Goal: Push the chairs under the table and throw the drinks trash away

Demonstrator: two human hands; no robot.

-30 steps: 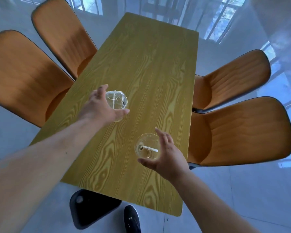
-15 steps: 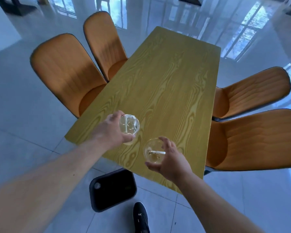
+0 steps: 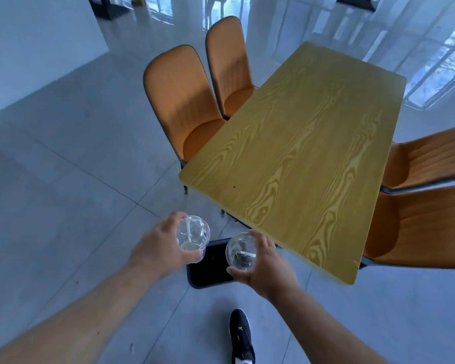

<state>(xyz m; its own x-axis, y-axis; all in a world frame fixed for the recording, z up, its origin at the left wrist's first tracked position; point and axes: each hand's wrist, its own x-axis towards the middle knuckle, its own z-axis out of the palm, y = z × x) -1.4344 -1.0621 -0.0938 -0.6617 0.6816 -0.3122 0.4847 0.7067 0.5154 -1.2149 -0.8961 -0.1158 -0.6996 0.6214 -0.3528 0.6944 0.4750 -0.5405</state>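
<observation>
My left hand (image 3: 158, 249) grips a clear plastic drink cup (image 3: 192, 236) with a domed lid and a white straw. My right hand (image 3: 267, 264) holds a second clear cup (image 3: 241, 254) with a straw lying across it. Both cups hang off the near end of the yellow wood-grain table (image 3: 300, 158), directly above a black bin (image 3: 208, 269) on the floor. Two orange chairs (image 3: 184, 101) stand at the table's left side and two more orange chairs (image 3: 426, 222) at its right, seats partly under the top.
Grey glossy floor tiles (image 3: 63, 179) spread to the left. My black shoe (image 3: 241, 334) is just behind the bin. A white wall (image 3: 37, 35) rises at the far left, and dark furniture bases stand at the back.
Both hands lifted the cups off the table and drew them back past its near edge until they hang over the black bin. The view swung left and back from the table.
</observation>
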